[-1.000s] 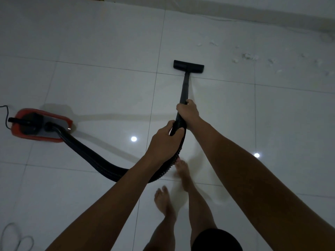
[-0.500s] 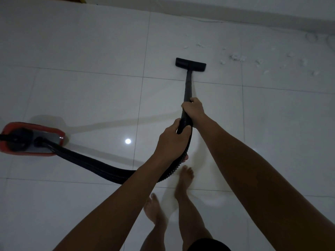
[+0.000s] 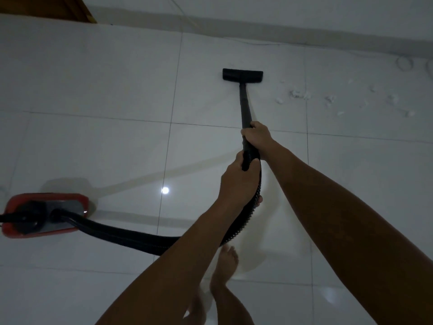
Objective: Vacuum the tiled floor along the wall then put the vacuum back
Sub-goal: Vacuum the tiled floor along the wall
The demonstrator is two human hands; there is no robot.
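A black vacuum wand [image 3: 244,106] runs away from me to a flat black floor head [image 3: 242,74] resting on the white tiled floor [image 3: 93,90]. My right hand [image 3: 256,138] grips the wand's near end. Just behind it, my left hand [image 3: 239,181] is closed around the ribbed black hose [image 3: 131,235], which curves left to the red and grey vacuum body [image 3: 44,214] on the floor. White scraps of debris [image 3: 300,95] lie scattered to the right of the floor head, near the wall [image 3: 281,10].
The wall's base runs along the top of the view, with a thin white cable [image 3: 257,44] along it and a coil [image 3: 405,63] at the far right. A wooden edge [image 3: 58,10] shows at top left. My bare feet [image 3: 225,263] stand below the hands.
The floor head has slid forward, closer to the wall and the debris. My view and feet have moved with it, and the vacuum body now sits lower left.
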